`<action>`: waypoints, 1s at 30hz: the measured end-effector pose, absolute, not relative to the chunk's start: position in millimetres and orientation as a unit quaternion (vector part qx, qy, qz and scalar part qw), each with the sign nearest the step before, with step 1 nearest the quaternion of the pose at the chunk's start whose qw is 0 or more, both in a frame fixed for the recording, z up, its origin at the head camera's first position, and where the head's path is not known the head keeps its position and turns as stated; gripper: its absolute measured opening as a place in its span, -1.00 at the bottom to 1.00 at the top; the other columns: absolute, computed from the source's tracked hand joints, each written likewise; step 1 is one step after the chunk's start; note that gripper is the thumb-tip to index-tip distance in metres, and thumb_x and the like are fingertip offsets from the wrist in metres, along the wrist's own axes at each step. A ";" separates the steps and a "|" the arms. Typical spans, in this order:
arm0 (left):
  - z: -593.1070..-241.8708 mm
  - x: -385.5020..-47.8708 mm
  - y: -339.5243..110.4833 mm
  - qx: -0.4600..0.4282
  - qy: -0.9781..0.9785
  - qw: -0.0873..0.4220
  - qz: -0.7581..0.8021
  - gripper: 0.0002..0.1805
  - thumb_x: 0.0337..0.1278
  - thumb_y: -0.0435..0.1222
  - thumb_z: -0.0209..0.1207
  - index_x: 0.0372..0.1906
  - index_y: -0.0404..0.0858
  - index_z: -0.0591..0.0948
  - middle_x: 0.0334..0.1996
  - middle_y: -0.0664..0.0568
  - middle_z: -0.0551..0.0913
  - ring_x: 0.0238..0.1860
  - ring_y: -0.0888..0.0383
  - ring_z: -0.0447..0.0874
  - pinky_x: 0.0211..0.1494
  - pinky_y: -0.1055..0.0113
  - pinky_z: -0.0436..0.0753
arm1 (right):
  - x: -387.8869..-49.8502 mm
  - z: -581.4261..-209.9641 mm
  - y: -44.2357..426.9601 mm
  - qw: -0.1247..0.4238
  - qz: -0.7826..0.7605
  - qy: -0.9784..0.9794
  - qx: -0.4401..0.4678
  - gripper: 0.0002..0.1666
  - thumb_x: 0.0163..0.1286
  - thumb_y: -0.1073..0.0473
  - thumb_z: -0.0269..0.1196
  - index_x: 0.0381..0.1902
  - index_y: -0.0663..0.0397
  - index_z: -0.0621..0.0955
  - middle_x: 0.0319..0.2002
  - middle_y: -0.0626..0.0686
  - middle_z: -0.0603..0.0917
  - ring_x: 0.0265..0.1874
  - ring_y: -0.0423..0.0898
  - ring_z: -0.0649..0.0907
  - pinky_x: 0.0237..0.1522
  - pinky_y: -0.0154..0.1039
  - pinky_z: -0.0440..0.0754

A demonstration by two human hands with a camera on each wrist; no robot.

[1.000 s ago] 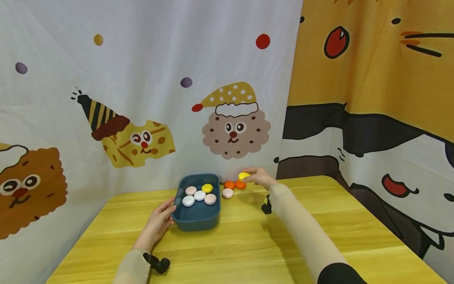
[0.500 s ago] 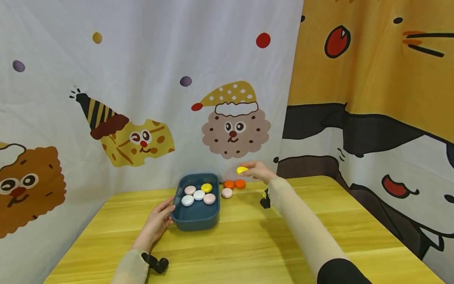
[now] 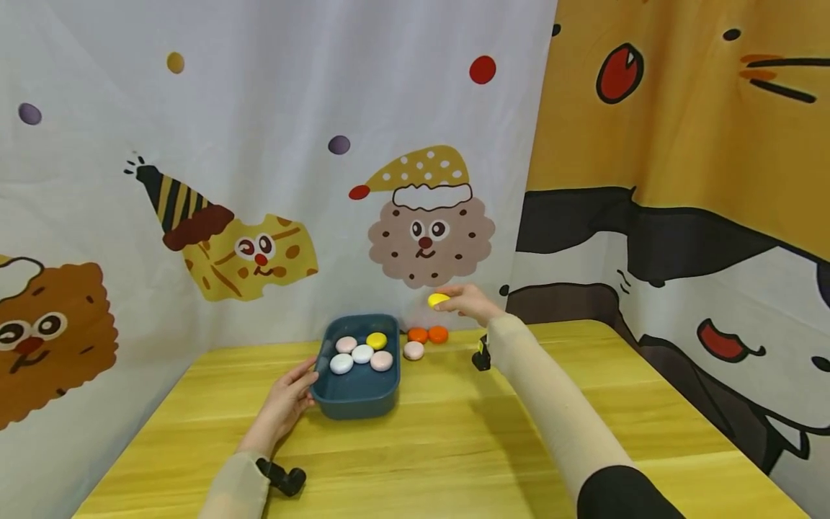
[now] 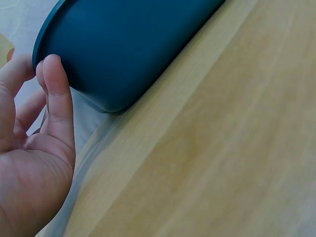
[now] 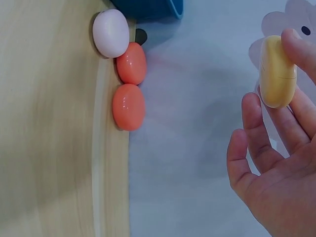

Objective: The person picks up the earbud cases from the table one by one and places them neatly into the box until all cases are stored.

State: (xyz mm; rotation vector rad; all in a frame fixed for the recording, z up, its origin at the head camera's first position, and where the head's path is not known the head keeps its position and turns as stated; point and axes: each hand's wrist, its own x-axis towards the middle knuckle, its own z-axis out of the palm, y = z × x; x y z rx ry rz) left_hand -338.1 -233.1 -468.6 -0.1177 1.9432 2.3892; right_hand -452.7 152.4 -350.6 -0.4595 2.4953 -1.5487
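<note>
With my right hand I pinch a yellow disc between thumb and fingertips, the gap only as wide as its thickness, while my two outer fingers bend loosely, clear of it. It is a fat, smooth, rounded piece with a soft shine and a fine line across its edge, held in the air to the right of the box. My left hand is fairly relaxed, fingers extended, tips touching that box's rim. The box is blue-green, matt and plastic-looking, round-cornered; in it lie two white discs, two pale pink ones and another yellow. Below my pinch, two glossy orange discs touch on the wood-grained table, a pale pink disc just beside them, against softly folded printed cloth
</note>
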 end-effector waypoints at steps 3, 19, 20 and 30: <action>-469.1 -336.8 -233.9 -0.037 0.626 0.032 0.778 -0.36 0.34 -0.31 0.15 0.46 -0.24 0.26 -0.30 0.08 0.46 -0.63 0.29 0.43 -0.50 0.47 0.55 | -453.8 -348.9 149.4 0.083 -0.520 0.836 -0.151 -0.29 0.25 0.07 0.38 0.34 0.06 0.46 0.30 0.07 0.46 0.13 0.11 0.51 0.25 0.20 0.31; -472.5 -337.9 -234.0 -0.027 0.622 0.024 0.782 -0.33 0.32 -0.33 0.17 0.47 -0.30 0.23 -0.30 0.07 0.47 -0.64 0.29 0.46 -0.51 0.46 0.55 | -455.9 -343.6 130.6 0.077 -0.514 0.838 -0.165 -0.30 0.21 0.00 0.40 0.30 -0.01 0.52 0.18 -0.01 0.55 0.04 0.08 0.53 0.19 0.17 0.37; -471.9 -338.2 -234.2 -0.026 0.624 0.024 0.781 -0.33 0.32 -0.32 0.17 0.47 -0.29 0.23 -0.30 0.07 0.46 -0.64 0.29 0.45 -0.50 0.46 0.55 | -456.0 -343.6 128.8 0.077 -0.518 0.836 -0.166 -0.31 0.21 0.01 0.40 0.30 0.00 0.52 0.19 0.00 0.55 0.04 0.09 0.53 0.19 0.18 0.36; -468.9 -338.0 -234.7 -0.030 0.622 0.034 0.782 -0.35 0.33 -0.32 0.15 0.47 -0.24 0.25 -0.26 0.08 0.45 -0.63 0.28 0.44 -0.49 0.47 0.55 | -453.2 -347.3 108.0 0.085 -0.515 0.834 -0.178 -0.30 0.24 0.04 0.39 0.32 0.03 0.49 0.23 -0.01 0.52 0.03 0.05 0.56 0.16 0.13 0.40</action>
